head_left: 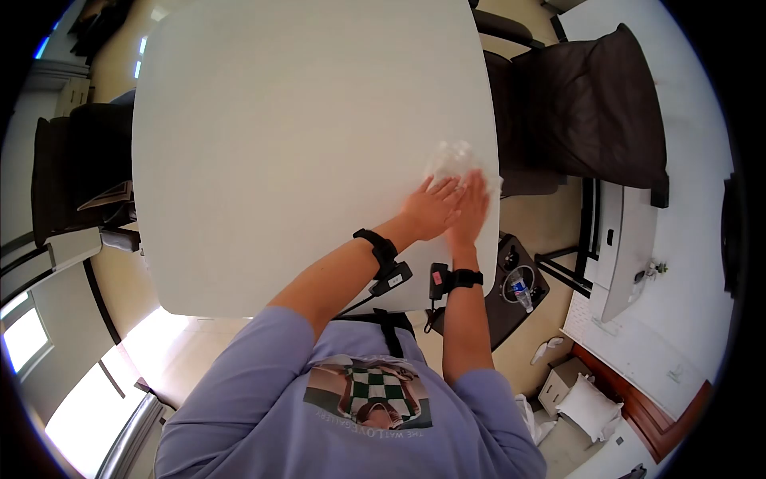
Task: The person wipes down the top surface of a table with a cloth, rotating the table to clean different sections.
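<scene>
My left hand lies with its fingers stretched and slightly apart near the right edge of the white table. Right beside it, partly overlapped by its fingertips, is my right hand, flat with straight fingers and a little blurred. Under and just beyond the fingertips sits a crumpled, whitish, see-through thing, perhaps thin plastic film or a bag; its kind is unclear. Both hands touch or press on it, and part of it is hidden beneath them. Each wrist wears a black strap with a small box.
A dark brown chair stands against the table's right side, another dark chair at the left. Below the right edge is a dark stand with a clear bottle in it. A cable hangs from each wrist box.
</scene>
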`<act>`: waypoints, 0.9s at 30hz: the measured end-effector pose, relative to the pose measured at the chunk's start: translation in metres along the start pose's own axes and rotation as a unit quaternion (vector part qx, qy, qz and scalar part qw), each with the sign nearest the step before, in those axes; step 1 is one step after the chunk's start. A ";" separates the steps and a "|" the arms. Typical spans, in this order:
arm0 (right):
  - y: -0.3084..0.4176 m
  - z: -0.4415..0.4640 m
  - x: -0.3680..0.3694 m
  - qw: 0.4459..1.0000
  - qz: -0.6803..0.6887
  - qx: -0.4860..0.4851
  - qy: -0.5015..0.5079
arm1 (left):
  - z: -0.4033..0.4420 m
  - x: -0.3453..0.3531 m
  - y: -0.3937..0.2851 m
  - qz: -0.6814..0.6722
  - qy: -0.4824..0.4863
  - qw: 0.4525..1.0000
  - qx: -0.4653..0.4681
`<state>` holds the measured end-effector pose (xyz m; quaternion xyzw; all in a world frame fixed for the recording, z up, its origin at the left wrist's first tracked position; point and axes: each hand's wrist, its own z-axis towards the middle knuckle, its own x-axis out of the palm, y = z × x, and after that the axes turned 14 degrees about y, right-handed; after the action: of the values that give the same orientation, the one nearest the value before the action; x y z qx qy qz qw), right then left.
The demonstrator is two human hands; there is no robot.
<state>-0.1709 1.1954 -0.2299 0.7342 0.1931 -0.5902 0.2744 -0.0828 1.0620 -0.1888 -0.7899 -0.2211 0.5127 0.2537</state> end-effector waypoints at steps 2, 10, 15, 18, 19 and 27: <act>-0.045 -0.005 0.008 0.990 0.110 0.046 -0.069 | -0.003 0.007 -0.003 -0.022 -0.017 1.000 0.004; -0.138 -0.069 -0.058 0.761 0.618 0.122 -0.152 | -0.033 -0.007 0.025 -0.092 -0.054 0.994 -0.032; -0.154 -0.031 -0.022 0.760 0.646 0.067 -0.039 | -0.048 -0.008 0.034 -0.151 -0.099 0.981 -0.067; -0.089 0.006 -0.041 0.976 0.198 -0.064 0.067 | -0.056 -0.010 0.035 -0.166 -0.102 0.978 -0.078; -0.079 0.015 -0.041 0.975 0.199 -0.068 0.069 | -0.060 -0.011 0.035 -0.167 -0.104 0.977 -0.083; -0.030 0.041 -0.011 0.999 -0.020 0.021 -0.023 | -0.075 -0.011 0.041 -0.163 -0.125 0.974 -0.098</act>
<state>-0.2225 1.1930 -0.2307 0.7223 0.1887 -0.6160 0.2515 -0.0147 1.0106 -0.1809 -0.6936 -0.4262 0.5353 0.2253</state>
